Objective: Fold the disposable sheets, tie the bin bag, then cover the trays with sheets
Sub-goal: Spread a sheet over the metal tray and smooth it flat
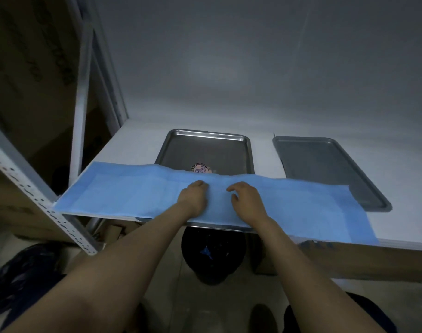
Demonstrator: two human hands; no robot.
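A long blue disposable sheet (123, 193) lies across the front of the white shelf (137, 140), draped over the near half of a steel tray (205, 147). The tray's far half shows, with a round sticker at the sheet's edge. My left hand (193, 197) and my right hand (247, 198) both rest on the middle of the sheet, close together, fingers curled down onto it. A second, darker tray (325, 169) sits uncovered to the right. A black bin bag (211, 251) stands on the floor below the shelf edge.
A perforated white rack post (37, 188) runs down the left side. Cardboard boxes (20, 68) fill the neighbouring rack at left. A dark plastic bag (25, 280) lies at lower left. A white wall backs the shelf.
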